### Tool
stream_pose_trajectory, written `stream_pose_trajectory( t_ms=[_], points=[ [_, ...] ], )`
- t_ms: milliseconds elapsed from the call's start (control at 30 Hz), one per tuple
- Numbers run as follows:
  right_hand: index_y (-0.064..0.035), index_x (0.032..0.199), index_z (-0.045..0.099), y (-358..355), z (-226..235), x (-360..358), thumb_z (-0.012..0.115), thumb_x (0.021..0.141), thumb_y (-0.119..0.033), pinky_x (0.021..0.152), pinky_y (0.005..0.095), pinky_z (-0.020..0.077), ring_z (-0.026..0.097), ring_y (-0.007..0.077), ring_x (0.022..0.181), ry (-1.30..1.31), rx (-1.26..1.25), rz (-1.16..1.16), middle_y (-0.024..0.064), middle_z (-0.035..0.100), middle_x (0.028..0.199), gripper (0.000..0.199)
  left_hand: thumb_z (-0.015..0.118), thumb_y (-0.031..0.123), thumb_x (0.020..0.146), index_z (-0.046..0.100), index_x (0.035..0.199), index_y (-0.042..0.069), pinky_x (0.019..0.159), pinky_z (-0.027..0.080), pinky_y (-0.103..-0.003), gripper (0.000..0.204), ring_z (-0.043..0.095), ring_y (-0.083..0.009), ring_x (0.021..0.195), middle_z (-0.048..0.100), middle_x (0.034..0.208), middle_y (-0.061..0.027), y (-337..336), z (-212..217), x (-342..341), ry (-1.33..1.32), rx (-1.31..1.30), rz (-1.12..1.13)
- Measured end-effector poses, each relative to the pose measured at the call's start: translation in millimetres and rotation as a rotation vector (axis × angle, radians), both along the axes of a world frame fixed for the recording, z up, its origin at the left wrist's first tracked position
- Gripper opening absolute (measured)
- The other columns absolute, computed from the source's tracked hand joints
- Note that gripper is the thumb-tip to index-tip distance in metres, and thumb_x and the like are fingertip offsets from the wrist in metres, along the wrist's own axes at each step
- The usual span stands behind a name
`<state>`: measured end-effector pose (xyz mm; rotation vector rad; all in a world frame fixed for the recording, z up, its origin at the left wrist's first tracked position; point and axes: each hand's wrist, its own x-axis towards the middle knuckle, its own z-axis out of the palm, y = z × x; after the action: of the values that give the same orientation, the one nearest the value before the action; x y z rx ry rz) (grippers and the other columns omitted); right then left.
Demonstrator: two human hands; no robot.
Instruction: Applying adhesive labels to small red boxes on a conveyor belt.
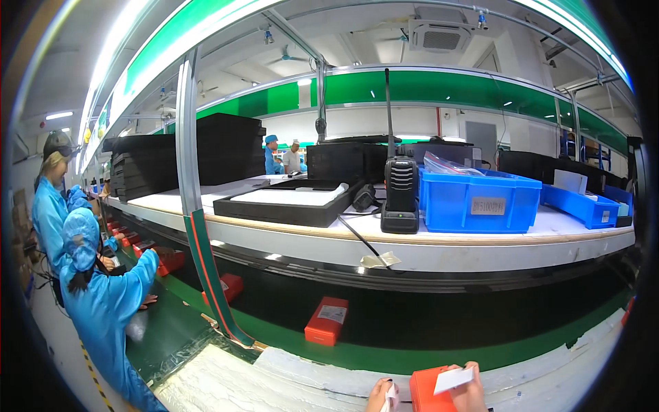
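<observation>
One red box (424, 391) is seen between the left hand (378, 397) and the right hand (471, 393), at the near side of the desk (309, 381). Left of the box, a white scrap (392, 397) is pinched in the left grip; over the box's top, a white card (453, 380) is held in the right grip. Beyond the box, a red carton (324, 333) is carried on the dark belt (425, 309), and a radio (400, 196) is stood on a shelf (473, 258).

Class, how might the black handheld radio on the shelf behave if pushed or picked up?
The black handheld radio might tip if pushed high, since it stands tall and narrow. It looks blocky and hard-cased, so would probably stay stiff when lifted. Its long antenna looks thin, so may flex or snag.
</observation>
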<state>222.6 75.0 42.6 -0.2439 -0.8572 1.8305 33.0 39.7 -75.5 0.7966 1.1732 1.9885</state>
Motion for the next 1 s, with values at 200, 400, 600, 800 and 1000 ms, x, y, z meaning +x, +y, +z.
stream_pose_trajectory(
  t_ms=[200, 400, 600, 800, 1000],
  points=[
    [-0.0140, 0.132, 0.037, 7, -10, 9, 0.053, 0.087, 0.003, 0.080, 0.0321, 0.0458, 0.054, 0.0187, 0.084, -0.008, 0.018, 0.082, 0.0082, 0.056, 0.101, 0.050, 0.047, 0.032, 0.097, 0.056, 0.087, 0.008, 0.056, 0.035, -0.030, 0.027, 0.041, -0.0096, 0.065, 0.047, 0.070, 0.0049, -12, 44, 9, -0.102, -0.059, 0.062],
    [-0.0136, 0.146, 0.028, -9, 13, 7, 0.053, 0.083, 0.006, 0.079, 0.0271, 0.0467, 0.054, 0.0156, 0.085, -0.127, 0.098, 0.092, 0.0052, 0.051, 0.113, 0.070, 0.037, 0.029, 0.096, 0.057, 0.080, 0.001, 0.062, 0.043, -0.046, 0.038, 0.057, -0.0378, 0.067, 0.059, 0.071, -0.0225, -18, 47, 20, 0.778, -0.238, 0.326],
    [-0.0056, 0.134, 0.039, 11, -12, 9, 0.051, 0.075, 0.010, 0.091, 0.0365, 0.0487, 0.058, 0.0226, 0.100, -0.103, 0.071, 0.045, 0.0123, 0.056, 0.108, 0.063, 0.037, 0.030, 0.099, 0.064, 0.088, 0.007, 0.077, 0.048, -0.034, 0.037, 0.064, -0.0240, 0.084, 0.067, 0.084, -0.0097, -10, 37, 8, 0.990, -0.519, -0.061],
    [-0.0021, 0.131, 0.036, 14, -13, 8, 0.046, 0.071, 0.013, 0.087, 0.0326, 0.0531, 0.060, 0.0205, 0.100, -0.118, 0.071, 0.075, 0.0129, 0.054, 0.108, 0.063, 0.031, 0.034, 0.098, 0.060, 0.077, 0.007, 0.070, 0.045, -0.041, 0.045, 0.060, -0.0350, 0.070, 0.062, 0.069, -0.0127, -18, 39, 13, 0.928, -0.247, -0.027],
    [-0.0020, 0.130, 0.037, 16, -22, 6, 0.048, 0.074, 0.008, 0.089, 0.0316, 0.0509, 0.059, 0.0193, 0.099, -0.118, 0.126, 0.111, 0.0128, 0.054, 0.110, 0.058, 0.034, 0.029, 0.099, 0.055, 0.069, 0.003, 0.059, 0.042, -0.029, 0.044, 0.051, -0.0131, 0.059, 0.053, 0.060, -0.0046, -97, 60, 7, 0.415, -0.072, 0.297]
  ],
)
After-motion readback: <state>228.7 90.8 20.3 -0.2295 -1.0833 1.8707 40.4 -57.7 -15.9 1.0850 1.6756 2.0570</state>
